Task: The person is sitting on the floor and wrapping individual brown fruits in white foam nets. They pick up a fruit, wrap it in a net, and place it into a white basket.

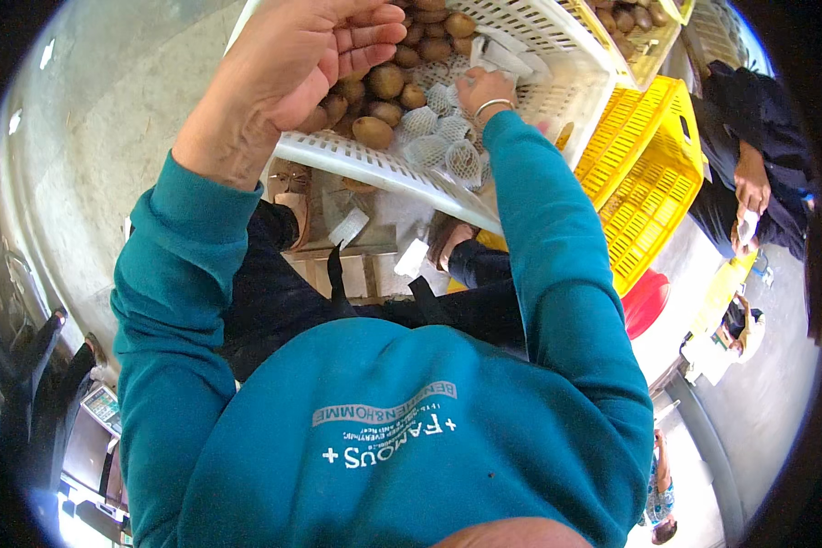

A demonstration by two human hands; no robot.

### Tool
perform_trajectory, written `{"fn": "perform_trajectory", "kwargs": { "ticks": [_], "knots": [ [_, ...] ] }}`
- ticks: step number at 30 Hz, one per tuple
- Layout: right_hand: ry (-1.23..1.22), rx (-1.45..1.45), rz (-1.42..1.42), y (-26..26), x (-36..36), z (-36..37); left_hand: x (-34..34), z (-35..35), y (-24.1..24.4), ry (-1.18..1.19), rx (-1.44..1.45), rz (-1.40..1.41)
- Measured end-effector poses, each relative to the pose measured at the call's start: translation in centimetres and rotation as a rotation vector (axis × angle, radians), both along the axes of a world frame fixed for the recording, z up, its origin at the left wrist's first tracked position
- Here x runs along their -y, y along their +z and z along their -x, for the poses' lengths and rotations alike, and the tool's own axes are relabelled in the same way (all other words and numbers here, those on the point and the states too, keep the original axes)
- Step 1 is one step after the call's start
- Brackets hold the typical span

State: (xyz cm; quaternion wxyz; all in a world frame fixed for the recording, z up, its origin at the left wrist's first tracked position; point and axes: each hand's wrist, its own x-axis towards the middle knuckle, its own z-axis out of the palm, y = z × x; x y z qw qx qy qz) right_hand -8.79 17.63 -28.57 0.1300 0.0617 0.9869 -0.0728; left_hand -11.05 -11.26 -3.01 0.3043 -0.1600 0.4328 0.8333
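Observation:
My left hand [322, 58] hovers palm up over the near left part of a white plastic crate [383, 175], with its fingers loosely bent and nothing visible in it. Brown kiwifruit [385, 81] lie heaped in the crate beside and beyond this hand. My right hand [486, 92], with a bangle at the wrist, is inside the crate at a pile of flat white foam net sleeves [507, 58]. Its fingertips touch the pile; whether they grip a sleeve is not clear. Kiwifruit in white foam nets [462, 157] lie just left of that hand.
Yellow plastic crates [647, 192] stand right of the white crate, with a red round object [645, 301] below them. Another crate at the top right holds brown fruit [623, 19]. A person's hand [752, 179] is at the right. Foam pieces [411, 258] lie between my feet.

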Motion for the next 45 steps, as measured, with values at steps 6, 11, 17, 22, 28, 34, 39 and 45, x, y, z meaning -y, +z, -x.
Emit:
{"fn": "perform_trajectory", "kwargs": {
  "ticks": [6, 11, 17, 22, 28, 34, 39, 45],
  "knots": [
    [-0.232, 0.002, 0.170, 0.6, -0.5, 4.9, -0.4, 0.6, 0.3, -0.022, 0.108, -0.005],
    [-0.224, 0.077, 0.146, -1.1, -0.1, 5.7, -0.7, 0.3, 0.6, -0.035, 0.146, -0.015],
    [-0.319, -0.033, 0.504, 1.2, -4.1, 5.2, -1.8, -0.3, -0.2, -0.046, 0.051, 0.003],
    [-0.114, 0.215, 0.857, 15.9, -1.6, 1.9, -3.4, -1.5, -1.1, -0.261, -0.468, 0.272],
    [0.007, 0.242, 1.242, 26.3, 2.8, -6.8, -5.7, -4.7, -2.8, -0.439, -1.182, 0.445],
    [-0.198, 0.165, 1.257, 28.2, 3.4, -11.9, -6.0, -8.0, -3.1, -0.618, -0.833, 0.240],
    [-0.377, 0.275, 1.688, 27.1, 4.5, -13.5, -6.3, -9.6, -4.4, -0.466, -0.877, 0.377],
    [-0.383, 0.393, 1.600, 25.4, 4.0, -12.0, -5.1, -9.5, -3.7, -0.432, -0.691, 0.155]
  ]
}}
